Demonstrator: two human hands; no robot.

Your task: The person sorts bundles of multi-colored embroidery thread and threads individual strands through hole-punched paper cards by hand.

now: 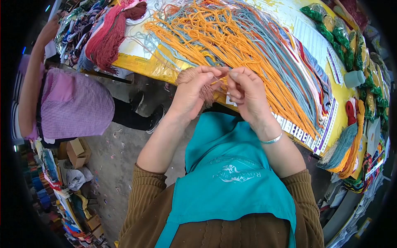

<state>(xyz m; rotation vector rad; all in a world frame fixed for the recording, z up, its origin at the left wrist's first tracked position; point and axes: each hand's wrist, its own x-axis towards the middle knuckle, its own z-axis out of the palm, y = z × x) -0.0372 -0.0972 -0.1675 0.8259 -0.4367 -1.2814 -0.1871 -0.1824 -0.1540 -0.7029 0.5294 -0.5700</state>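
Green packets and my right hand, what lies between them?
Fanned orange and grey-blue yarn strands, then a white sheet, lie between the right hand and green packets, in the head view.

The left forearm and the right forearm are bare and rise from bent elbows toward each other, so that the two hands meet close together, with their fingertips almost touching. The left hand shows its back to the camera, the fingers are curled closed, and the thumb and index finger are pressed together and point toward the other hand. The right hand also shows its back, its fingers are bent inward in a row, and the thumb tip is pinched against the index finger.
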